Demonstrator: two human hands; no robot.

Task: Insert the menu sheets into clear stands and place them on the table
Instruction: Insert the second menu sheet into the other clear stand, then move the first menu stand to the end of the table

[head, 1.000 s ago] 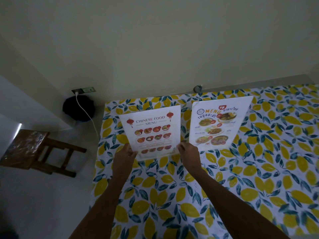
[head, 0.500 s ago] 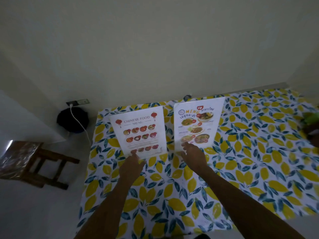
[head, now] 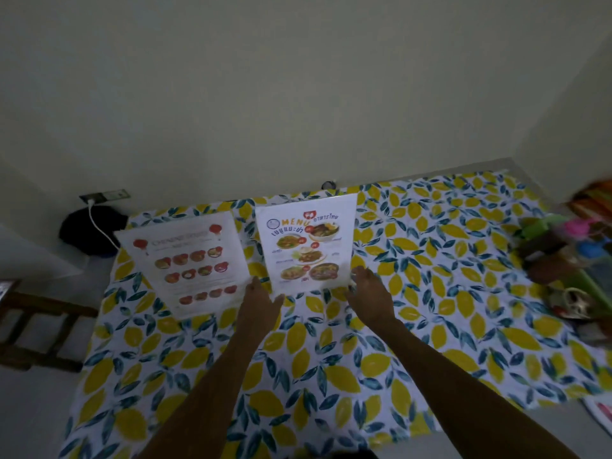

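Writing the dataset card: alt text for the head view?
Two bare hands, left hand and right hand, reach to the bottom corners of the Thai menu stand, upright on a lemon-print tablecloth. The Chinese food menu stand stands left of it.

Two bare forearms, bare hands, no sleeves

The room was dim. A plain pale wall stood behind the table, which was covered by a cloth with yellow lemons and blue leaves. On the left, a socket on the wall held a white cable that ran down past a dark round thing. A wooden chair stood on the pale floor. Colourful clutter was at the right, too blurred to tell.
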